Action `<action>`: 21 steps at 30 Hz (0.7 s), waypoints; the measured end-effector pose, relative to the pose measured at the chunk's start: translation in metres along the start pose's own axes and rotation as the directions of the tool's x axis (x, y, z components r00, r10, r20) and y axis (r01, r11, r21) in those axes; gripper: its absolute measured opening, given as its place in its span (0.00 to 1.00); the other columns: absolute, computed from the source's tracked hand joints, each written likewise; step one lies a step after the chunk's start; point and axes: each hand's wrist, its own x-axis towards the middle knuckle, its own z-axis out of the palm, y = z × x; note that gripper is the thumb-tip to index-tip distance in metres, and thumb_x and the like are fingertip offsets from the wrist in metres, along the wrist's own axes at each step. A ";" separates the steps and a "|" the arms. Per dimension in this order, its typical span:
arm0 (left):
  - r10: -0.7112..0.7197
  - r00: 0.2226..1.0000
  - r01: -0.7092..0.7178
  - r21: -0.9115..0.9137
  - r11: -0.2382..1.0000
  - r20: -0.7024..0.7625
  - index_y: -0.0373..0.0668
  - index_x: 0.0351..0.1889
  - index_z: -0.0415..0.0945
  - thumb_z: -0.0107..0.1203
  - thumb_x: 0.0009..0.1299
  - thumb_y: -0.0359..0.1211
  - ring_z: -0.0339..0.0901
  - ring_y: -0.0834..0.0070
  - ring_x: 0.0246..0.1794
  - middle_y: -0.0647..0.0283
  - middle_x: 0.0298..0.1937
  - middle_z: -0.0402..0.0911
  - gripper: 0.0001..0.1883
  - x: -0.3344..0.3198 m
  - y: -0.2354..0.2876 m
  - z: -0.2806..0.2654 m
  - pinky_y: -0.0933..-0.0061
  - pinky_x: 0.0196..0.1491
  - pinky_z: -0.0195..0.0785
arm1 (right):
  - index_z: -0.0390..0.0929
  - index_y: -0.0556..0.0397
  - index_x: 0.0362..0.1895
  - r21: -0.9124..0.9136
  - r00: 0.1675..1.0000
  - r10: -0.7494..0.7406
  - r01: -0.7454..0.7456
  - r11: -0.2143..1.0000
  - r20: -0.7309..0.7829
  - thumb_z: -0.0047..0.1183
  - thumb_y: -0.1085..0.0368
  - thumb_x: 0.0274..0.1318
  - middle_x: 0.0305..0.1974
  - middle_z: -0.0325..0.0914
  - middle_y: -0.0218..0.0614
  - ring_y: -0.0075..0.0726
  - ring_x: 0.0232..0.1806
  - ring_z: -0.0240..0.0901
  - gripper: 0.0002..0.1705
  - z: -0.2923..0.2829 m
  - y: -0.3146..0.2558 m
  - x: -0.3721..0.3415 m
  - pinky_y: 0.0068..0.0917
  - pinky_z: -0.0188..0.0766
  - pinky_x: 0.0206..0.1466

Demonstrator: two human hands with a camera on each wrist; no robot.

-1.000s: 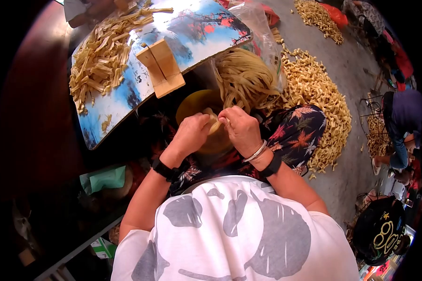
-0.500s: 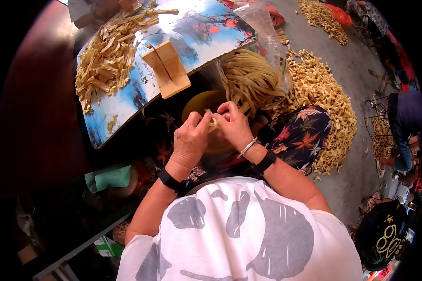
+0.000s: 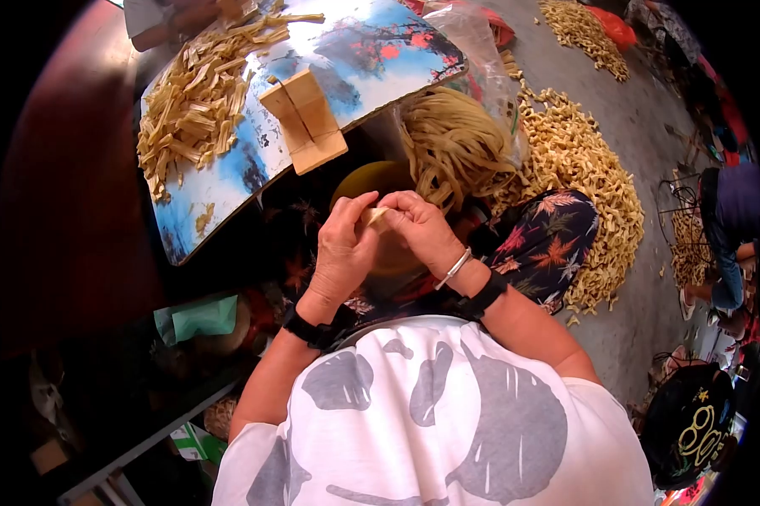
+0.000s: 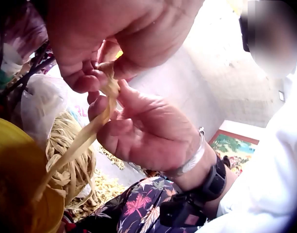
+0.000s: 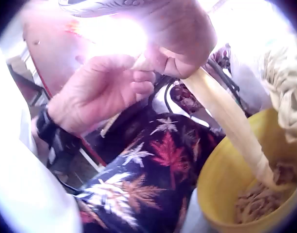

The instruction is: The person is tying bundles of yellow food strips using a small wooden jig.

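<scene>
Both hands meet over a yellow bucket [image 5: 209, 187]. My left hand [image 3: 344, 244] pinches the folded end of a long, flat, pale-yellow strip [image 5: 224, 114] between thumb and fingers. Facing it, my right hand [image 3: 424, 232] grips the same strip, its fingertips close against the left ones. In the left wrist view the strip [image 4: 85, 138] is twisted at the fingers and trails down into the bucket. Small pieces [image 5: 255, 201] lie at the bucket's bottom. Beyond the hands hangs a thick bundle of similar strips [image 3: 460, 143] in a clear plastic bag [image 3: 481, 63].
A painted table [image 3: 220, 207] at the upper left bears a heap of short strips [image 3: 194, 118] and a slotted wooden block [image 3: 304, 122]. Knotted pieces [image 3: 595, 194] form a big pile on the floor at right. Patterned trousers [image 3: 548, 232] cover the knee beside the bucket.
The loop seen between the hands has become a small folded bit at the fingertips. The left fingers have shifted upward around it, and the head view has swung slightly.
</scene>
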 end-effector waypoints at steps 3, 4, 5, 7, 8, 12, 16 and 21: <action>0.057 0.996 -0.051 0.088 0.995 -0.070 0.37 0.49 0.76 0.53 0.61 0.19 0.77 0.59 0.33 0.53 0.34 0.74 0.17 -0.001 -0.002 -0.002 0.68 0.37 0.72 | 0.77 0.48 0.47 0.400 0.906 0.288 -0.399 0.825 0.310 0.50 0.60 0.69 0.41 0.76 0.22 0.17 0.42 0.72 0.09 -0.001 -0.002 -0.002 0.22 0.74 0.44; 0.102 0.989 -0.087 0.140 0.986 -0.105 0.37 0.48 0.76 0.54 0.61 0.19 0.78 0.55 0.32 0.52 0.34 0.75 0.16 -0.001 -0.003 -0.001 0.66 0.36 0.73 | 0.77 0.47 0.48 0.479 0.861 0.301 -0.484 0.732 0.410 0.49 0.59 0.71 0.42 0.75 0.19 0.13 0.44 0.71 0.09 -0.001 -0.001 -0.003 0.21 0.74 0.46; 0.047 0.993 -0.033 0.129 0.991 -0.108 0.37 0.46 0.76 0.54 0.62 0.20 0.78 0.59 0.30 0.54 0.32 0.76 0.14 -0.003 -0.005 0.000 0.67 0.35 0.72 | 0.76 0.46 0.48 0.490 0.854 0.255 -0.478 0.729 0.453 0.47 0.58 0.72 0.45 0.75 0.20 0.15 0.47 0.70 0.10 -0.003 0.003 -0.002 0.22 0.74 0.49; -0.058 0.992 0.071 0.108 0.992 -0.115 0.37 0.44 0.76 0.55 0.65 0.21 0.78 0.66 0.26 0.59 0.29 0.78 0.10 -0.004 -0.012 0.002 0.70 0.31 0.72 | 0.76 0.47 0.48 0.466 0.891 0.264 -0.423 0.777 0.369 0.46 0.59 0.72 0.45 0.76 0.21 0.16 0.47 0.72 0.10 -0.001 -0.001 -0.002 0.21 0.75 0.47; -0.185 0.981 0.181 -0.062 0.981 -0.053 0.37 0.44 0.76 0.55 0.67 0.22 0.77 0.71 0.26 0.62 0.28 0.78 0.08 -0.005 -0.014 0.000 0.73 0.31 0.71 | 0.76 0.48 0.47 0.452 0.908 0.267 -0.395 0.799 0.323 0.46 0.59 0.72 0.44 0.76 0.22 0.17 0.46 0.73 0.09 -0.001 -0.003 -0.002 0.20 0.76 0.46; -0.387 0.915 0.389 -0.511 0.766 0.116 0.36 0.46 0.78 0.53 0.76 0.28 0.75 0.84 0.27 0.69 0.29 0.79 0.07 -0.008 -0.012 0.000 0.83 0.30 0.70 | 0.75 0.51 0.45 0.210 0.981 0.156 -0.177 0.961 0.115 0.46 0.59 0.72 0.35 0.79 0.27 0.19 0.37 0.78 0.10 0.005 0.002 0.005 0.20 0.78 0.39; -0.289 0.957 0.267 -0.332 0.905 -0.018 0.36 0.43 0.81 0.56 0.74 0.28 0.74 0.86 0.26 0.70 0.27 0.78 0.06 -0.013 -0.013 0.007 0.84 0.30 0.69 | 0.75 0.54 0.43 -0.152 1.000 0.010 -0.006 0.988 0.027 0.48 0.59 0.71 0.27 0.79 0.35 0.29 0.28 0.79 0.11 0.009 -0.024 -0.002 0.23 0.75 0.33; 0.011 0.993 0.002 0.105 0.994 -0.122 0.37 0.35 0.80 0.59 0.68 0.24 0.76 0.72 0.23 0.62 0.26 0.78 0.00 -0.005 -0.012 -0.012 0.76 0.28 0.68 | 0.76 0.55 0.39 -0.461 0.969 -0.241 0.237 0.855 0.051 0.54 0.57 0.66 0.25 0.76 0.43 0.46 0.27 0.77 0.13 -0.009 -0.017 0.005 0.33 0.71 0.32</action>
